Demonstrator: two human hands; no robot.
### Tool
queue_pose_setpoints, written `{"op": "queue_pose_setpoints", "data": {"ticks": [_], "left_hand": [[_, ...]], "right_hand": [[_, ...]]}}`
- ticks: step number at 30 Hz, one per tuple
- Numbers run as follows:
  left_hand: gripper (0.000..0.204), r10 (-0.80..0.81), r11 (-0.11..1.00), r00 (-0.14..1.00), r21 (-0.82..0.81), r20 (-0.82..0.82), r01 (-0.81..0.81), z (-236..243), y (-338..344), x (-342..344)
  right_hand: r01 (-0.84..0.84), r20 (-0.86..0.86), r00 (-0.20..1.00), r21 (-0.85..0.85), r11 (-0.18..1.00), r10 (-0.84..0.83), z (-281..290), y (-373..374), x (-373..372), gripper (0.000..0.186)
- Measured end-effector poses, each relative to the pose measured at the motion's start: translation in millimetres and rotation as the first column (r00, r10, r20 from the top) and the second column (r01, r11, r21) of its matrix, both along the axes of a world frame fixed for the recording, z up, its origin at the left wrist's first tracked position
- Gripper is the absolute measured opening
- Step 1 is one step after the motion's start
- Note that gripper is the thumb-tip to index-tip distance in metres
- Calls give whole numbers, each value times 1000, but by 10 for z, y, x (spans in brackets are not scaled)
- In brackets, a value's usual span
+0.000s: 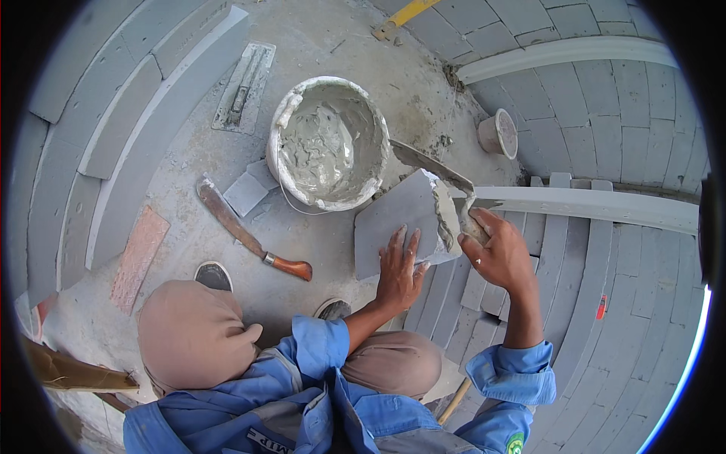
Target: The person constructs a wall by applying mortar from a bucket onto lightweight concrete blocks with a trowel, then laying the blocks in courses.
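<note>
A grey lightweight block (pixel 397 219) stands tilted in front of me, with wet mortar (pixel 446 212) along its right edge. My left hand (pixel 401 271) rests on the block's face, fingers stretched out and spread. My right hand (pixel 501 253) is closed round the handle of a trowel (pixel 435 163), just right of the mortared edge. The trowel's long blade runs behind the block toward the bucket, and part of it is hidden. Beyond the block, the white bucket (pixel 274 151) holds wet grey mortar (pixel 318 147).
A wooden-handled machete (pixel 231 219) lies left of the block, near block offcuts (pixel 246 193). Farther off are a plastering float (pixel 243 89), a small bucket (pixel 499 135) and a yellow tool (pixel 401 17). A reddish board (pixel 140 257) leans left. Block walls (pixel 128 121) and stacked blocks (pixel 552 234) flank me.
</note>
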State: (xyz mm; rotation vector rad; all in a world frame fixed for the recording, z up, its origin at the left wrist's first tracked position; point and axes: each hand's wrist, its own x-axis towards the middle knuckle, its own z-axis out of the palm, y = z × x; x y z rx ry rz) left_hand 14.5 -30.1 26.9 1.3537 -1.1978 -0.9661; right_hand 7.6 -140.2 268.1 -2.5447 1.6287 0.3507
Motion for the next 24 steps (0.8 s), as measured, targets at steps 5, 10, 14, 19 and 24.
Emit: {"op": "queue_pose_setpoints", "data": {"ticks": [5, 10, 14, 19, 24], "left_hand": [[71, 6, 999, 999, -36, -52, -8, -61, 13, 5], [72, 26, 997, 998, -73, -60, -30, -94, 7, -4], [73, 28, 996, 997, -78, -71, -33, -116, 13, 2], [72, 25, 997, 997, -67, -76, -30, -148, 32, -74], [67, -49, 998, 999, -50, 8, 49, -218, 11, -22]], "right_hand": [[60, -180, 980, -151, 987, -87, 125, 195, -530, 39], [28, -345, 935, -173, 985, -87, -9, 264, -722, 40], [50, -351, 932, -121, 991, -90, -161, 239, -660, 39], [-107, -416, 903, 19, 994, 105, -152, 191, -524, 36], [-96, -375, 917, 121, 988, 135, -43, 332, -319, 36]]}}
